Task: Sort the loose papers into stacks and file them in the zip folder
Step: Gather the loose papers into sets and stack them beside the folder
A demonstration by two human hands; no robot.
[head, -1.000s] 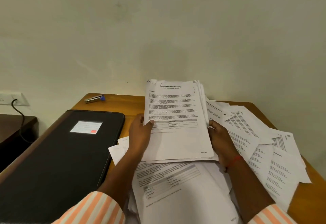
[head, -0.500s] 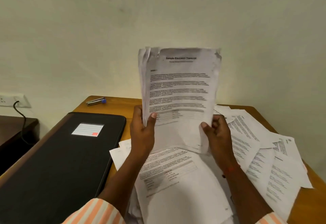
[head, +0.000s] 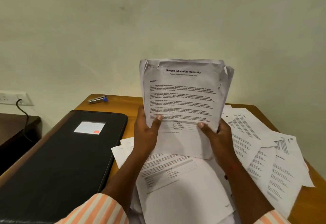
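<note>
I hold a stack of printed papers (head: 183,98) upright above the table; its top sheet is headed "Sample Education Transcript". My left hand (head: 146,133) grips the stack's lower left edge, thumb on the front. My right hand (head: 217,135) grips the lower right edge the same way. The stack's bottom edge hangs just above a pile of papers (head: 180,185) lying in front of me. More loose papers (head: 264,153) are fanned out over the right part of the table. The black zip folder (head: 58,156) lies shut on the left, with a white label on its cover.
A small stapler (head: 97,99) lies at the wooden table's (head: 130,103) far left corner. A plain wall stands just behind the table. At the far left, a wall socket (head: 10,98) with a black cable hangs above a dark side table (head: 15,128).
The stack was leaning low over the pile a second ago. Both hands raised it upright, and it has since dropped slightly lower, with its sheets less evenly aligned at the top.
</note>
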